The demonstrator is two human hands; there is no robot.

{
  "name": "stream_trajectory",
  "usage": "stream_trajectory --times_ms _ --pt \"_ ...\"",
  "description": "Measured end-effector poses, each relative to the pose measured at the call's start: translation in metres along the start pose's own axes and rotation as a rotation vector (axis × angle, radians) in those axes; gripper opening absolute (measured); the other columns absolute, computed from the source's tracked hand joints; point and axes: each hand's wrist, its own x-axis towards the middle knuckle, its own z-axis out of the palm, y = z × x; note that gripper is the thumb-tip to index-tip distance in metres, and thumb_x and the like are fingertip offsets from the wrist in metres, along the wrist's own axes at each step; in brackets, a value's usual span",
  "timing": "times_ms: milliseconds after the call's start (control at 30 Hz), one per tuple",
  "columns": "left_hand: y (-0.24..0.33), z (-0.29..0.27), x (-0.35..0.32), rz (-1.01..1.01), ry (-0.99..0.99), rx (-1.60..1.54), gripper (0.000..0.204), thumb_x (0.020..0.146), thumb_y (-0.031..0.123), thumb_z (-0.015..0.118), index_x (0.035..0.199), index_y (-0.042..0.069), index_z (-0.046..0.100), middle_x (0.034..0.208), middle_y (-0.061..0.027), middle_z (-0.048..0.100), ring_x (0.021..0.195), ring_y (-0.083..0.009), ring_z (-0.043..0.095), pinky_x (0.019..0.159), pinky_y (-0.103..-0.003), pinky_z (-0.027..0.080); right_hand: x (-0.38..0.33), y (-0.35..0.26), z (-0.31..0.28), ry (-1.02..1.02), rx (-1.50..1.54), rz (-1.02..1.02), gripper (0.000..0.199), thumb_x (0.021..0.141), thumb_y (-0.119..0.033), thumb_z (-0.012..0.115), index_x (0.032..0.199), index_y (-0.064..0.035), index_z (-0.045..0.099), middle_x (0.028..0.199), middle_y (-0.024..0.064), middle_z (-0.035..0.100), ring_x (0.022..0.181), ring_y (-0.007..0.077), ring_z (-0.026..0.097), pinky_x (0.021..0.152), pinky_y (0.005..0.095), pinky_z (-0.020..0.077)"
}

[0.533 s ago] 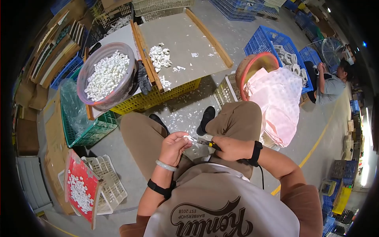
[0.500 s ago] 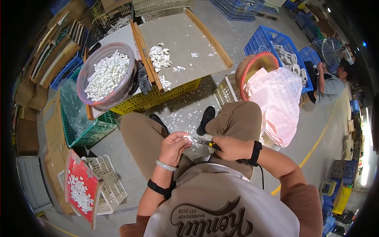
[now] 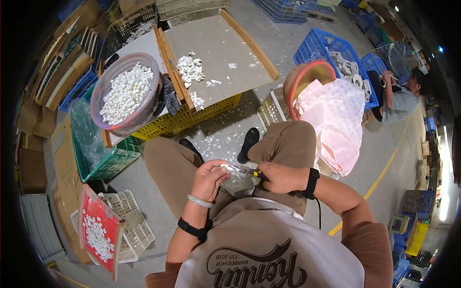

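Observation:
My left hand (image 3: 208, 178) is closed around a small white piece (image 3: 224, 167), pinched at the fingertips above my lap. Just to the right, my right hand (image 3: 280, 176) grips a small hand tool (image 3: 246, 170) with a dark and yellow handle, and its metal tip points left at the white piece. A pale bracelet and a black band sit on my left wrist, a black band on my right. Both hands hover between my knees in brown trousers.
A pink mesh basket of white pieces (image 3: 126, 92) rests on a yellow crate (image 3: 182, 120). A wooden-rimmed board (image 3: 218, 53) holds more pieces. A pink bag (image 3: 336, 120) lies over a round basket on the right. A red tray (image 3: 98, 230) stands lower left. Another person (image 3: 398, 96) sits far right among blue crates.

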Motion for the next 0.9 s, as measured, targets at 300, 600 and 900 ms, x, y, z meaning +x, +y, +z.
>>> stream_trajectory --times_ms 300,600,900 --pt "0.0 0.001 -0.001 -0.016 0.029 0.022 0.012 0.086 -0.004 0.056 0.097 -0.002 0.061 0.087 -0.0082 0.064 0.078 -0.0164 0.064 0.075 -0.029 0.055 0.003 -0.009 0.0 0.064 -0.103 -0.033 0.021 0.074 -0.008 0.055 0.089 0.0064 0.05 0.088 0.0276 0.056 0.086 0.0425 0.056 0.076 0.0469 0.0448" --pt "0.0 0.001 0.0 -0.021 0.009 -0.001 0.013 0.087 -0.003 0.054 0.098 -0.002 0.06 0.092 -0.0106 0.064 0.082 -0.0178 0.064 0.077 -0.03 0.054 -0.001 -0.006 -0.005 0.009 -0.013 0.075 0.022 0.075 -0.009 0.054 0.089 0.0075 0.051 0.083 0.0293 0.058 0.08 0.0437 0.058 0.072 0.048 0.0459" --pt "0.0 0.003 0.0 -0.022 0.04 0.008 0.012 0.087 -0.002 0.054 0.097 -0.002 0.061 0.088 -0.0081 0.063 0.079 -0.0172 0.063 0.076 -0.03 0.054 -0.001 0.0 0.001 0.086 -0.073 -0.091 0.023 0.074 -0.008 0.053 0.09 0.0082 0.049 0.091 0.0283 0.055 0.09 0.0415 0.056 0.079 0.0468 0.0436"
